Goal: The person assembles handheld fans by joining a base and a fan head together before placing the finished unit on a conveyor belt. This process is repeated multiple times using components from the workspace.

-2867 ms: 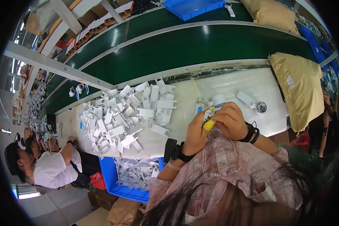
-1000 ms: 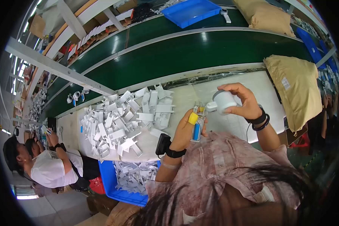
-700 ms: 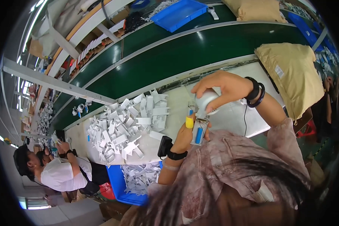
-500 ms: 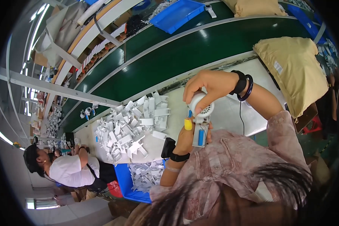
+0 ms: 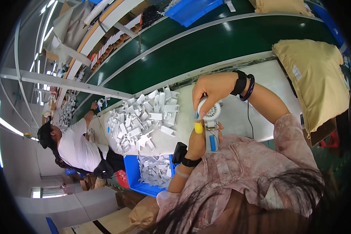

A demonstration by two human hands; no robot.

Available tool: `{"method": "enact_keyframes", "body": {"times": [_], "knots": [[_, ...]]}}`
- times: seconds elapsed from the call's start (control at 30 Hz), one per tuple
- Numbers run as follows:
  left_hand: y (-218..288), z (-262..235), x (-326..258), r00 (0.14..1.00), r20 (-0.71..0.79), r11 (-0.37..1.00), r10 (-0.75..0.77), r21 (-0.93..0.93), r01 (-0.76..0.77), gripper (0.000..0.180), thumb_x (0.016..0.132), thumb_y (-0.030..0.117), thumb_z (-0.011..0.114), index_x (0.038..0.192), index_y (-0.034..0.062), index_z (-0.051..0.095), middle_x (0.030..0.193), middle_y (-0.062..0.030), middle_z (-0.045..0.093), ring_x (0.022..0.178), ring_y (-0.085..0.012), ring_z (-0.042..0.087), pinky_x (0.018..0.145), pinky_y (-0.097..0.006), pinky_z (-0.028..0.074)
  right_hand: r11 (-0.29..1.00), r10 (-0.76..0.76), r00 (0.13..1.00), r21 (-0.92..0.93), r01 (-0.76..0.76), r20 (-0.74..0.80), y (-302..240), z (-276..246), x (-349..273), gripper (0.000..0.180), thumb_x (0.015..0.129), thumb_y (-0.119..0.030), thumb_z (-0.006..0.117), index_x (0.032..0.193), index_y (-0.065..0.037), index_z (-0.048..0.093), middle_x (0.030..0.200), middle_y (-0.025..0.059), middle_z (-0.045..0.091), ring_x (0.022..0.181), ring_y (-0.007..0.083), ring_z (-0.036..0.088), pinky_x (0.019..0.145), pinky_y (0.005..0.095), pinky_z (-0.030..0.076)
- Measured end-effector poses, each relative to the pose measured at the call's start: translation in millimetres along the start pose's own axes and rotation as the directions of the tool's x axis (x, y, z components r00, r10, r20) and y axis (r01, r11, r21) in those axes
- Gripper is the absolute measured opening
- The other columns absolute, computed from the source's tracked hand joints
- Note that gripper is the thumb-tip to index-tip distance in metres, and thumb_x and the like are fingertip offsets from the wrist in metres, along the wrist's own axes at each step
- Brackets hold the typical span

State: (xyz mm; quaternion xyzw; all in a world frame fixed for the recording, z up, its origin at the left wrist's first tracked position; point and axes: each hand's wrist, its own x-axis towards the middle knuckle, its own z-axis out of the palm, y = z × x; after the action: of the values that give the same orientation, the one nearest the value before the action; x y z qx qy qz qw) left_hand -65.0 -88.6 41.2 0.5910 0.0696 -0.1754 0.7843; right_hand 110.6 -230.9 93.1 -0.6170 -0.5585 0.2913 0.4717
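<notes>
My left hand grips the handle of a small white hand-held fan, low down where a blue strip runs along it; the thumb wears a yellow finger cot. My right hand comes from above and holds the fan's round white head, fingers curled over its top. Both hands hold the fan up above the white worktable, close to my chest. A black band sits on each wrist.
A heap of white plastic parts covers the table's left half, and a blue bin of more parts stands below its edge. A tan sack lies at right. A green conveyor belt runs behind. Another person works at left.
My hands rose from the table with the fan, the right hand moving onto its head. The view tilted and swung, so the table now sits further left and lower.
</notes>
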Motion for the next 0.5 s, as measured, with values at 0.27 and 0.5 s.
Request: {"method": "enact_keyframes", "body": {"times": [0.27, 0.5], "knots": [[1.8, -18.1, 17.9, 0.998, -0.058, 0.974, -0.023, -0.228, 0.009, 0.051, 0.097, 0.042, 0.048, 0.124, -0.0013, 0.047, 0.114, -0.0165, 0.060, 0.086, -0.0239, 0.065, 0.075, -0.039, 0.057, 0.975, 0.157, 0.979, -0.137, -0.175, -0.132, 21.1, 24.2, 27.8, 0.039, 0.095, -0.036, 0.054, 0.082, -0.001, 0.067, 0.073, 0.0075, 0.064, 0.067, 0.0169, 0.062, 0.063, 0.0268, 0.049], [-5.6, -48.6, 19.9, 0.985, -0.148, 0.919, 0.086, -0.370, -0.136, 0.048, 0.095, 0.031, 0.055, 0.130, -0.0002, 0.043, 0.123, -0.0191, 0.057, 0.104, -0.0312, 0.062, 0.087, -0.040, 0.053, 0.988, -0.102, 0.579, -0.148, -0.032, -0.809, 42.2, 85.4, 18.6, 0.029, 0.098, -0.019, 0.044, 0.102, 0.003, 0.062, 0.104, 0.0166, 0.061, 0.099, 0.0250, 0.057, 0.089, 0.0339, 0.044]]}}
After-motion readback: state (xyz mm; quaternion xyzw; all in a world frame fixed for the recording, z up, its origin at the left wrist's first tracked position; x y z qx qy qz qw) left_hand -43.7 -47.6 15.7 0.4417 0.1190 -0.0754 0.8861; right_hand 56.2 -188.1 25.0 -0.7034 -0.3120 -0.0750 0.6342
